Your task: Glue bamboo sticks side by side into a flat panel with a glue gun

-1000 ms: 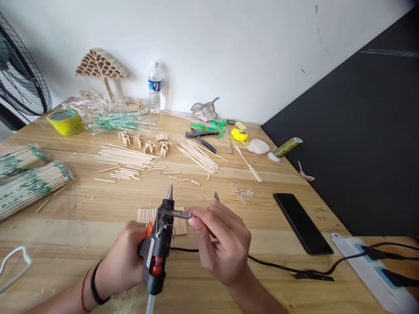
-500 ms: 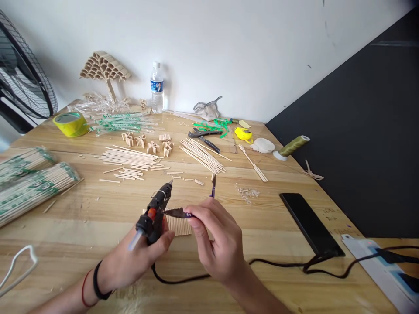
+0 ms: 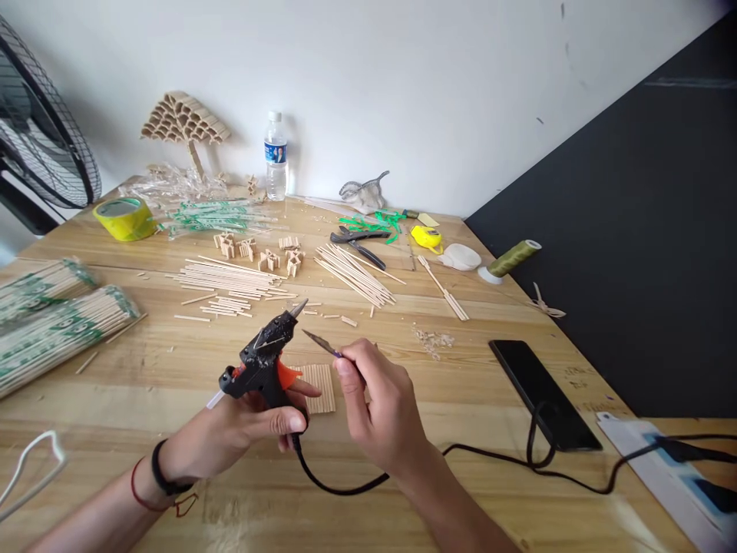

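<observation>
My left hand (image 3: 247,422) is wrapped round the handle of a black hot glue gun (image 3: 265,346) with an orange trigger. Its nozzle points up and to the right, and a clear glue stick (image 3: 215,399) pokes out of the back. My right hand (image 3: 380,407) pinches a pointed tool (image 3: 320,342) with a dark, stained metal tip and a bit of purple by my fingers; its exact kind is hidden. That tip is just right of the gun, apart from it. Below, partly covered by my left hand, lies a flat panel of wooden sticks (image 3: 320,388).
Loose sticks (image 3: 230,278) and small stick pieces (image 3: 269,259) lie beyond my hands, with pliers (image 3: 362,244) behind. Left are bagged sticks (image 3: 63,338). A phone (image 3: 544,392) lies right, near a power strip (image 3: 662,476). The gun's black cord (image 3: 345,490) crosses the table.
The glue gun has turned onto its side, its nozzle higher. The pointed tool has come away from the gun's body toward the nozzle, and its second tip is no longer visible.
</observation>
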Demonstrator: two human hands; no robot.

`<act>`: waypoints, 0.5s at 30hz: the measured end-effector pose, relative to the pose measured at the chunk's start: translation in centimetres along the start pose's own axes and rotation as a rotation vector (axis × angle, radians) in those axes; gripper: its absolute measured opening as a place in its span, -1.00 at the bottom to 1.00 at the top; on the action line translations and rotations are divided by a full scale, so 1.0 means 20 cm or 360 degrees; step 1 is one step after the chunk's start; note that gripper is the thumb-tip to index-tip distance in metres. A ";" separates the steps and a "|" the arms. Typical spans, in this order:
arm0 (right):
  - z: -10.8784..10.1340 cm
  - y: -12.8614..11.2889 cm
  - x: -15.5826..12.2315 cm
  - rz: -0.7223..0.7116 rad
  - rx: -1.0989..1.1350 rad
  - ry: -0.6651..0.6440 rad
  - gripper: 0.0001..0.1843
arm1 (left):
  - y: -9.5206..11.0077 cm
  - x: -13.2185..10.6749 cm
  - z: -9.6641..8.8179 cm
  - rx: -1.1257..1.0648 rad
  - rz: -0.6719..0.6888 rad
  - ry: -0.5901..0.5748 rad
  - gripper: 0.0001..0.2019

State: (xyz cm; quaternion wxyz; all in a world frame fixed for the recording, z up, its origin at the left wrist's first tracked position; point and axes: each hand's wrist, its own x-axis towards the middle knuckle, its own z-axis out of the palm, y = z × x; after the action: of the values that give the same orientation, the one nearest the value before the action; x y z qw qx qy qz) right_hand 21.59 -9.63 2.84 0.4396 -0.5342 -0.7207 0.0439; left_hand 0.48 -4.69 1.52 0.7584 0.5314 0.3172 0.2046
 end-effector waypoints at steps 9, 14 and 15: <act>0.04 -0.02 -0.02 -0.0243 0.0124 -0.0122 -0.81 | 0.00 -0.02 0.06 -0.0106 -0.0092 -0.0317 -0.48; 0.04 -0.03 -0.01 -0.0219 0.0008 0.0018 -0.80 | -0.02 -0.02 0.06 -0.0192 -0.0153 -0.0365 -0.53; 0.03 -0.03 0.00 -0.0212 -0.0011 0.0049 -0.80 | -0.01 -0.02 0.06 -0.0209 -0.0162 -0.0363 -0.53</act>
State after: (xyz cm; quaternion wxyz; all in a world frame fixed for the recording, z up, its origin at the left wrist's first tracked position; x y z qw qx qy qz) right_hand 20.72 -9.62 2.66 0.4506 -0.4873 -0.7480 0.0038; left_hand 1.04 -5.90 1.64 0.8320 0.4837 0.2415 0.1245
